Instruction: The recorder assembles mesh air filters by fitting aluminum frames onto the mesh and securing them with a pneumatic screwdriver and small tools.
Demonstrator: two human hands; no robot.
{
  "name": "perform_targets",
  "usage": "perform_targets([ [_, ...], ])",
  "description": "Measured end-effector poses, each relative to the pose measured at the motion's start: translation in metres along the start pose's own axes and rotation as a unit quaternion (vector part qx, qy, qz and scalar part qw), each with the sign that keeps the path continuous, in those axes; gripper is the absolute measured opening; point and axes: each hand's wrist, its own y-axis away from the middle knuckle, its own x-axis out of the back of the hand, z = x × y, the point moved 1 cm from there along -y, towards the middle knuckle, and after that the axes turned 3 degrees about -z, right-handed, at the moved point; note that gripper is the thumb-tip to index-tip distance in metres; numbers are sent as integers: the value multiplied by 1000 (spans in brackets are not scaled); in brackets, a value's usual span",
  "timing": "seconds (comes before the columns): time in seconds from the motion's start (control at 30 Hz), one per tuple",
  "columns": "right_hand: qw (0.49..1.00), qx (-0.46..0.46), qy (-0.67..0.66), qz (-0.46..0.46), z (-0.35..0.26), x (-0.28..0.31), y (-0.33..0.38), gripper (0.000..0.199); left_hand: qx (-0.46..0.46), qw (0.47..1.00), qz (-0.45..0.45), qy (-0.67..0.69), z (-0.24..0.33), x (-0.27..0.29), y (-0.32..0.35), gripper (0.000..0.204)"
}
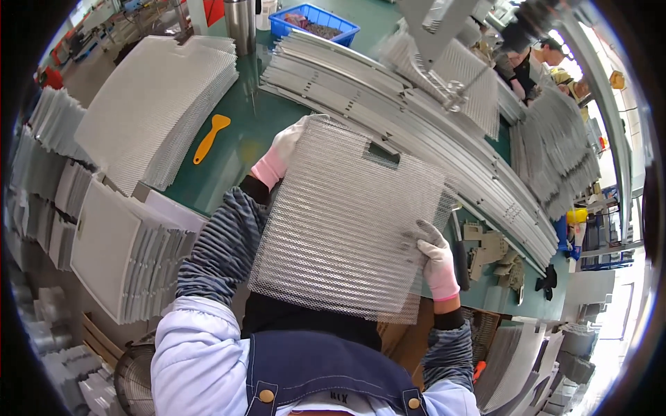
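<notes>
A silvery expanded-metal mesh panel (340, 222) with a rectangular cutout near its far edge is held tilted in front of my body. My left hand (286, 147), in a white glove with a pink cuff, grips its far left corner; the fingertips are partly hidden behind the mesh. At the right edge, my gloved right hand (438, 262) holds the panel with thumb and fingers on its near face. A bit of mesh juts out beyond that edge, and whether it is a second layer I cannot tell.
A yellow scraper (211, 140) lies on the green table (239, 111). Mesh sheets are stacked (156, 104) at left, with framed panels (104, 243) below. Long metal strips (416, 118) cross behind my panel. A blue bin (340, 38) stands at the back; metal brackets (485, 249) lie right.
</notes>
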Motion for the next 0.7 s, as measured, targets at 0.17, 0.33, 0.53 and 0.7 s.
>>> perform_targets([
  [0.17,999,-22,-10,29,-7,-3,-7,47,294,831,-29,472,47,-19,-19,43],
  [0.33,998,-43,-2,43,-6,-7,-4,49,232,864,-27,445,46,-15,-17,35],
  [0.53,998,-39,16,41,5,-5,-8,48,276,869,-78,404,67,-11,-17,38],
  [0.7,997,-53,16,45,2,-7,-11,48,284,876,-115,373,67,-10,-16,39],
])
